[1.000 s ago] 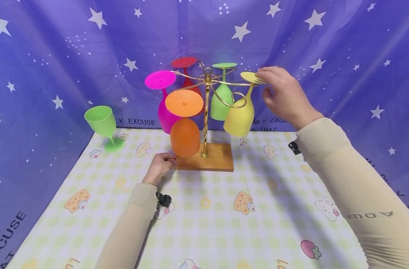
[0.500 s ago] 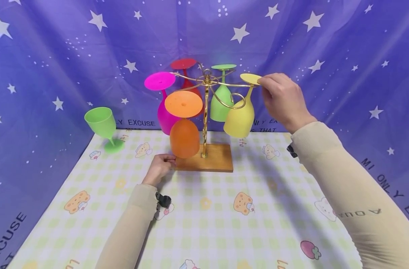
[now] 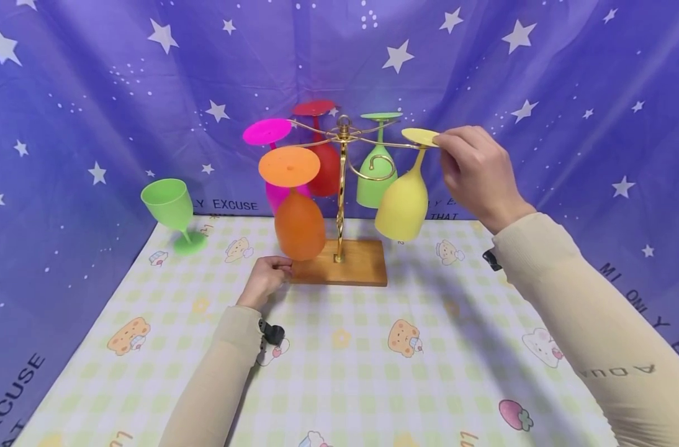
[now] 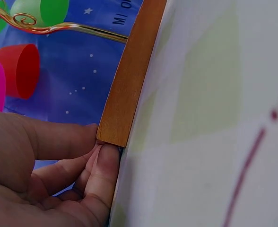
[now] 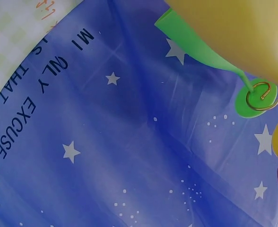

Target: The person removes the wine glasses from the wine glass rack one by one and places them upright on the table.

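Observation:
My right hand point(image 3: 476, 171) pinches the rim of the foot of a yellow wine glass point(image 3: 403, 205), which hangs upside down and slightly tilted on a gold wire rack point(image 3: 342, 186). My left hand point(image 3: 264, 279) holds the left end of the rack's wooden base point(image 3: 364, 264). In the left wrist view, thumb and fingers grip the corner of that base point(image 4: 129, 80). Orange point(image 3: 300, 226), magenta point(image 3: 267, 131), red point(image 3: 323, 167) and light green point(image 3: 375, 180) glasses also hang inverted from the rack. In the right wrist view, the yellow glass point(image 5: 243, 33) looms close, and only fingertips show.
Upright at the table's back left stands another green wine glass point(image 3: 169, 205). A checked cloth point(image 3: 339, 385) with cartoon prints covers the table. Behind it hangs a purple curtain point(image 3: 121, 93) with white stars, close to the rack's far side.
The rack's top has turned clockwise seen from above: orange moved left, red and light green right, yellow nearer me. My right hand followed, now on the yellow foot. My left hand stayed.

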Demonstrator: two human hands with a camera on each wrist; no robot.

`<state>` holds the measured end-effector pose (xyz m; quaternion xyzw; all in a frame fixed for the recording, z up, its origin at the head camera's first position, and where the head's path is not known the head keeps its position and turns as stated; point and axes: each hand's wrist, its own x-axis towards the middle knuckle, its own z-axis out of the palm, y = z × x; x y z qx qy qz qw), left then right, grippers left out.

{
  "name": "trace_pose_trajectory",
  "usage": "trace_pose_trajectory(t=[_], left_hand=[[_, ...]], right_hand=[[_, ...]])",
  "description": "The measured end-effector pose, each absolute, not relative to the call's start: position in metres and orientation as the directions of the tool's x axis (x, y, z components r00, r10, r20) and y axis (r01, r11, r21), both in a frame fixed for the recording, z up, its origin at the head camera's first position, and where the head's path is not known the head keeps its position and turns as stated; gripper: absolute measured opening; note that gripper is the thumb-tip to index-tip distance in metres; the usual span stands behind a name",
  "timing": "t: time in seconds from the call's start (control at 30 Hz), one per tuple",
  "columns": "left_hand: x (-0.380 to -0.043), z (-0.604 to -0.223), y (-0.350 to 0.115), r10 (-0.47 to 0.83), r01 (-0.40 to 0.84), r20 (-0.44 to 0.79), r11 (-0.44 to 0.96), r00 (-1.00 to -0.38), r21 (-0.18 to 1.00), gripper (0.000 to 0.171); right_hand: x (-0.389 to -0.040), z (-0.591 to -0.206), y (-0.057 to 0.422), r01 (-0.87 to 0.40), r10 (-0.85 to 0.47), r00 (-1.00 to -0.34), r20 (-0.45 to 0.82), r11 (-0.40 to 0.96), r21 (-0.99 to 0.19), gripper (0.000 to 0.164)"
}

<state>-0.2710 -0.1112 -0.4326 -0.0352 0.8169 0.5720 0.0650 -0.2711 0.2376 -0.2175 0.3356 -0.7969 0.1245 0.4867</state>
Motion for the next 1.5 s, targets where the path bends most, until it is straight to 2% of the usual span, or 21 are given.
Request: trace_pose_trajectory(t=[0.23, 0.73, 1.5], left_hand=[[-0.271, -0.434, -0.111, 0.021, -0.12, -0.136, 0.35, -0.99, 0.929, 0.028], [-0.271, -0.432, -0.111, 0.025, -0.153, -0.171, 0.332, -0.985, 0.931, 0.027], [-0.271, -0.434, -0.112, 0.034, -0.082, -0.102, 0.371, -0.994, 0.925, 0.027]], right_hand=[[-0.261, -0.219, 0.241, -0.654, -0.471, -0.293, 0.832, 0.734, 0.185, 0.023], [-0.248, -0.223, 0.228, -0.73, -0.397, -0.164, 0.903, 0.665, 0.159, 0.025], [-0.236, -0.212, 0.202, -0.771, -0.446, -0.137, 0.885, 0.608, 0.187, 0.022]])
